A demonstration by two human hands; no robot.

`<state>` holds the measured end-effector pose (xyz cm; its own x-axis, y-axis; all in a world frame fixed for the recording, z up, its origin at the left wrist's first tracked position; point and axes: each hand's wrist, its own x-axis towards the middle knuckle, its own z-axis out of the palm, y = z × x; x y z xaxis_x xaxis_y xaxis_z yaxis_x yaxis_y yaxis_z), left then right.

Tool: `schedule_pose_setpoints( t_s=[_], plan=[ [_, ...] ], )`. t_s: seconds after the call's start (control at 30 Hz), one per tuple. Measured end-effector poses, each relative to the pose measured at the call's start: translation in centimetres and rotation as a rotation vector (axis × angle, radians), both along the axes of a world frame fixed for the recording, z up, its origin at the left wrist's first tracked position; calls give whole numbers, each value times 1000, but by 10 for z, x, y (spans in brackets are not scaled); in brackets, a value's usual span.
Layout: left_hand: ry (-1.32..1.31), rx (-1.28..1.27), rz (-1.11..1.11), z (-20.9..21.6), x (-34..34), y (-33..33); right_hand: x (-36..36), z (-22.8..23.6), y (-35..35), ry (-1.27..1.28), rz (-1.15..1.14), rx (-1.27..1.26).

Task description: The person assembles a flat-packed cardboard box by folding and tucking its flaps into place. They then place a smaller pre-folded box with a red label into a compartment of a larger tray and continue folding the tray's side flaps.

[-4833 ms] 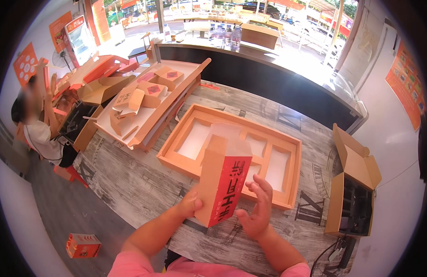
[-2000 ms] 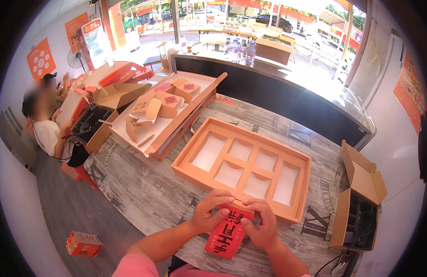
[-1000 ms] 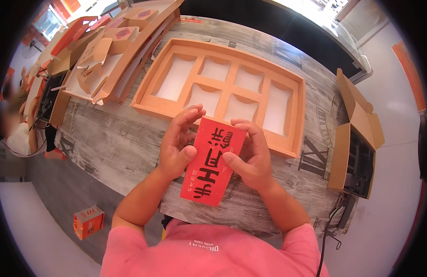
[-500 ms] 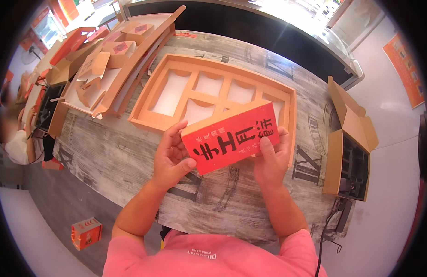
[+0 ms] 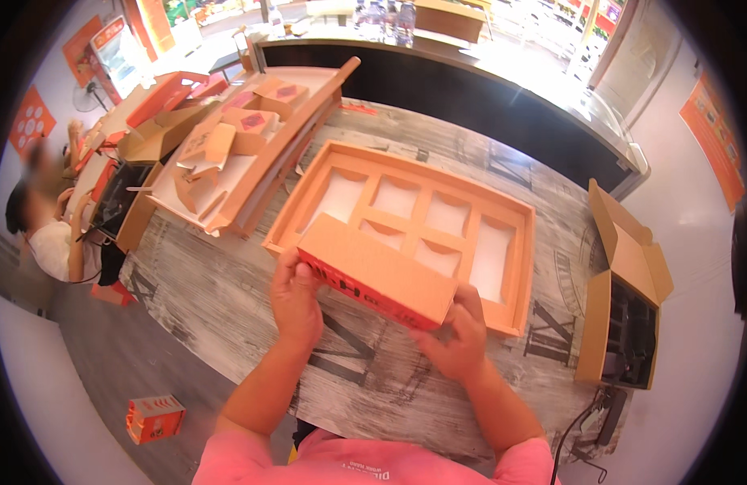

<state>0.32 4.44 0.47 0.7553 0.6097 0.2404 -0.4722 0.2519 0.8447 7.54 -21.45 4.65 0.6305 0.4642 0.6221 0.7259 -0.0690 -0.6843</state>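
Between my two hands is a long box [image 5: 379, 271], plain brown cardboard on the side turned up and red with black lettering on the side facing me. My left hand [image 5: 296, 299] is closed on its left end, and my right hand [image 5: 456, 335] grips the right end. Just beyond and partly behind it, a shallow brown cardboard tray [image 5: 525, 242] lies on the table. Its insert has several cut-out compartments with white bottoms; the held box hides part of the near row.
Left of the tray stands a larger cardboard tray [image 5: 244, 206] with loose folded cardboard pieces. An open carton with black contents [image 5: 632, 339] is at the table's right edge. A red box [image 5: 155, 419] sits on the floor. Another person [image 5: 54, 242] works at far left.
The held box has been tipped, so its plain brown side now faces up and the red lettered side is seen edge-on. The view has also tilted up a little.
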Motion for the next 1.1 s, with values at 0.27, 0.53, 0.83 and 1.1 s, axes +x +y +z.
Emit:
schedule_pose_setpoints(
  t_s=[0.27, 0.53, 0.83, 1.1],
  plan=[
    [-23, -69, 4, 23, 3, -9, -21, -6, 18, -249, -1, -82],
    [-59, 156, -241, 17, -1, -20, -26, -2, 22, -286, 37, -176],
    [51, 646, -355, 17, -5, -7, -25, -8, 20, -252, -93, -340],
    [94, 945, -438, 44, -9, -2, -26, -14, 20, -237, -134, -495]
  ],
)
